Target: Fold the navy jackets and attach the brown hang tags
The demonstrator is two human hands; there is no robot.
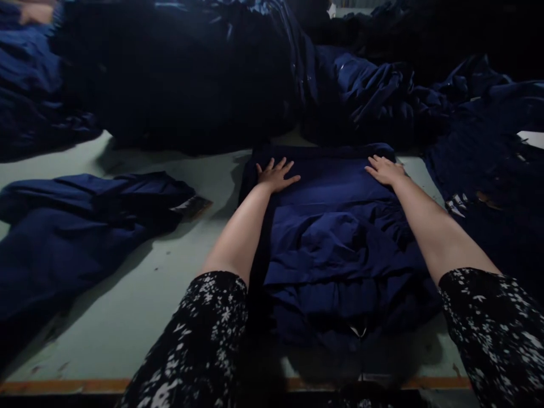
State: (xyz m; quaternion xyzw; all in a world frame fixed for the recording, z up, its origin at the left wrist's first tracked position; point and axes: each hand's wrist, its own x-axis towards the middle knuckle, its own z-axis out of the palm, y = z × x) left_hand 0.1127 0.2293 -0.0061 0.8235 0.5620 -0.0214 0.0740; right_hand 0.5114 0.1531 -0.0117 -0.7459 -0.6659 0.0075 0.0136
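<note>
Two hands, the left hand (276, 177) and the right hand (386, 170), are resting palm-down on a folded navy cloth (297, 233) that is lying on the pale tabletop (164, 272). The cloth's long axis is running away from the wearer, and both hands are bearing on its far end, left hand near the left edge, right hand near the right, neither clearly being closer. Most of the cloth is stretching back toward the wearer between the forearms. The fingers (280, 165) are spreading flat and apparently grasping nothing, though dim light is blurring the right fingertips. Another navy cloth (91, 226) is lying apart, to the left.
</note>
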